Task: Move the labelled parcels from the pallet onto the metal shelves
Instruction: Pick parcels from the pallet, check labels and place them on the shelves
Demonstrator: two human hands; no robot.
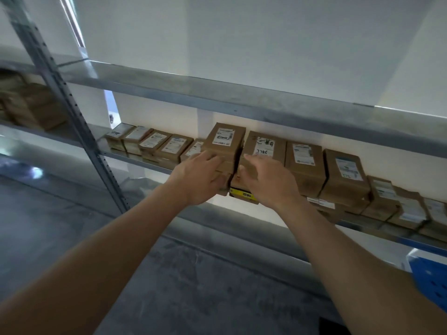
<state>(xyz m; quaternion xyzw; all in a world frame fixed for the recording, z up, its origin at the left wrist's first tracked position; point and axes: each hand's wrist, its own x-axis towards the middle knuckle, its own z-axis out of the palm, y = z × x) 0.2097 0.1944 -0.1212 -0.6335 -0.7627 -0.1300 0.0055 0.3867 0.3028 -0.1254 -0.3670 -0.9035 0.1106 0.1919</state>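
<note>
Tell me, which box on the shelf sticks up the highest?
The brown box that the left hand is touching. Its labelled top sits above all the other parcels in the row, and it stands just left of the box with handwriting on it.

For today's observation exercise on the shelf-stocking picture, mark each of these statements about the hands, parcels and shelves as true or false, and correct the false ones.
1. Both hands are at the stacked parcels in the middle of the shelf. True: the left hand and the right hand are at the tall stack of parcels.
2. The shelf above the parcels is full of boxes. False: no boxes show on it.
3. The parcels carry white labels. True: for example the label on top of the stack.
4. The parcels are red plastic bags. False: they are brown cardboard boxes.
5. A blue object shows at the lower right. True.
</note>
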